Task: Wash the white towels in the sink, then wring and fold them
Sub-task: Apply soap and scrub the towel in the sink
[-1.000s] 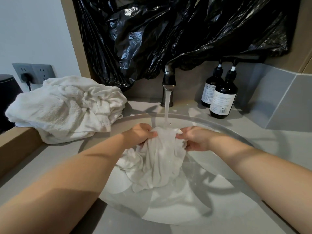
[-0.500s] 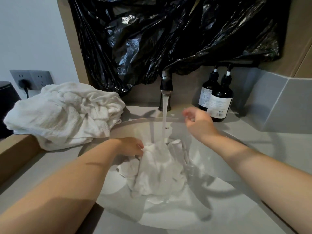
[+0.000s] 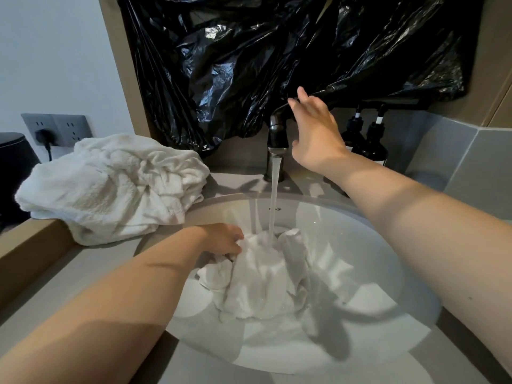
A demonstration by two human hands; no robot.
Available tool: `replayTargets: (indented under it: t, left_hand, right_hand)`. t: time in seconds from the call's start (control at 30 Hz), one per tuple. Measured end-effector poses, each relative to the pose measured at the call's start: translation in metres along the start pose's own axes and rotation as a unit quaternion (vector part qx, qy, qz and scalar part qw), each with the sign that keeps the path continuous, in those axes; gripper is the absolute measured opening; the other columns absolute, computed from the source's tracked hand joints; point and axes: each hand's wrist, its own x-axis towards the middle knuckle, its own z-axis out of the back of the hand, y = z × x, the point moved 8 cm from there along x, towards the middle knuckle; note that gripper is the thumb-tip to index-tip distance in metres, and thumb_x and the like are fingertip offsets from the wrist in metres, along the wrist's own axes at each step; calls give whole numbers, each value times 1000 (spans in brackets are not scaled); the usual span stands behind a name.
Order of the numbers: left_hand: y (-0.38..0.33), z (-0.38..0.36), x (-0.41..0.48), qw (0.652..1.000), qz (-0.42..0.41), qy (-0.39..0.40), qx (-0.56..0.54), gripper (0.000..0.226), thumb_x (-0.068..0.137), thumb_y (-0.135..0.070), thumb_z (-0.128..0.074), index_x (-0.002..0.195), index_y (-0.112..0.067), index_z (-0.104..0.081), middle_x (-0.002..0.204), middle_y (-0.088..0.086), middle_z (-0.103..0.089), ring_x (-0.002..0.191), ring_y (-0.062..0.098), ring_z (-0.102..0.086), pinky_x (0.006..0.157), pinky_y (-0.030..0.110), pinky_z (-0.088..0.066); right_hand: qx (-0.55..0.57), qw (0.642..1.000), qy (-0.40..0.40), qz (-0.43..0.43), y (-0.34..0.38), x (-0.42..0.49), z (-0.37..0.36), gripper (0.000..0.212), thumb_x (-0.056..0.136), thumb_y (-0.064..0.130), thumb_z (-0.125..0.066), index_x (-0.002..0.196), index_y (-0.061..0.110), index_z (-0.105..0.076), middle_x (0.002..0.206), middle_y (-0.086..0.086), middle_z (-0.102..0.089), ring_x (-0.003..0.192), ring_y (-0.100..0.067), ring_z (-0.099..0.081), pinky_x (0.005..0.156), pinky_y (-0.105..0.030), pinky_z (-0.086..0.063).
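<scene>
**Wet towel under running water, one hand raised at the faucet**

The left hand (image 3: pixel 223 239) grips a bunched edge of the wet white towel (image 3: pixel 263 278); its fingertips are buried in the cloth. The towel lies heaped in the round white sink (image 3: pixel 374 245), directly under the stream of water (image 3: pixel 274 200). The right hand (image 3: pixel 313 128) is raised with fingers spread and holds nothing, its fingertips at the faucet (image 3: pixel 277 139) top; whether they touch the handle cannot be told, since black plastic sheeting (image 3: pixel 277 51) overhangs it. Two dark pump bottles (image 3: pixel 371 139) stand behind the right wrist, partly hidden. A pile of dry white towels (image 3: pixel 110 187) rests on the counter (image 3: pixel 83 273) left of the sink, below a wall socket (image 3: pixel 55 128).
</scene>
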Motion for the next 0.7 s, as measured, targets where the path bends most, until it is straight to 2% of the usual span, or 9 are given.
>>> replayTargets:
  t: [0.1,0.17,0.23,0.3,0.4,0.5,0.53,0.63,0.7]
  left_hand:
    - [-6,-2,4,999,-9,-11,-29,35,102,-36,-46,132,-18,-48,103,-1,-61,87,15,-59,76,26,-50]
    - [-7,-7,7,999,-15,-9,-42,46,101,-52,-38,128,-16,-49,99,1,-60,92,19,-57,92,34,-47]
    - [-3,-15,11,997,0,8,-72,67,92,-69,-39,140,-23,-40,120,0,-57,112,21,-55,107,39,-41]
    - [0,-21,12,991,19,20,-131,80,82,-76,-49,145,-31,-34,136,-1,-51,121,22,-54,110,40,-40]
    - [-1,-25,13,991,36,30,-122,77,76,-68,-66,135,-29,-37,129,2,-56,108,24,-64,101,43,-49]
    - [-9,-26,15,999,46,18,-14,68,70,-58,-74,120,-17,-51,103,5,-67,75,22,-67,73,35,-57]
    - [-15,-26,17,999,34,7,12,63,71,-52,-75,117,-14,-55,101,7,-67,72,23,-64,69,35,-56]
    - [-35,-14,17,996,-19,-55,68,51,80,-34,-72,124,-15,-54,110,-2,-55,92,18,-54,76,29,-49]
    - [-44,-1,14,992,-46,-100,64,45,83,-26,-69,125,-16,-56,100,-6,-48,92,14,-49,74,23,-40]
  right_hand:
    - [1,999,-32,1,1,7,9,68,89,6,-55,150,10,-26,157,-4,-22,144,-25,-16,115,-40,-19]
    - [12,998,-56,7,0,5,15,63,88,7,-55,147,8,-33,151,-5,-33,140,-26,-24,114,-37,-22]
    - [-2,998,-66,17,-4,-6,13,61,86,7,-56,144,7,-39,147,-6,-40,137,-27,-29,112,-35,-24]
    - [-5,999,-44,19,-11,-20,1,63,85,8,-57,145,7,-38,151,-7,-35,140,-26,-26,115,-33,-18]
    - [58,998,-2,7,-19,-33,-13,70,87,7,-55,151,9,-27,162,-2,-12,149,-17,-5,121,-33,-3]
    - [149,989,7,-10,-17,-45,-19,78,85,3,-53,154,14,-18,163,2,-2,149,-13,1,122,-35,-1]
    - [174,985,8,-21,-17,-51,-21,79,85,1,-52,154,15,-17,163,3,-3,149,-13,0,122,-35,-3]
    - [216,975,10,-51,-24,-69,-25,75,86,0,-50,153,19,-21,162,6,-5,148,-11,-2,121,-29,-7]
    - [215,975,-32,-50,-36,-71,-14,68,86,0,-49,150,15,-30,161,0,-13,148,-15,-8,119,-28,-10]
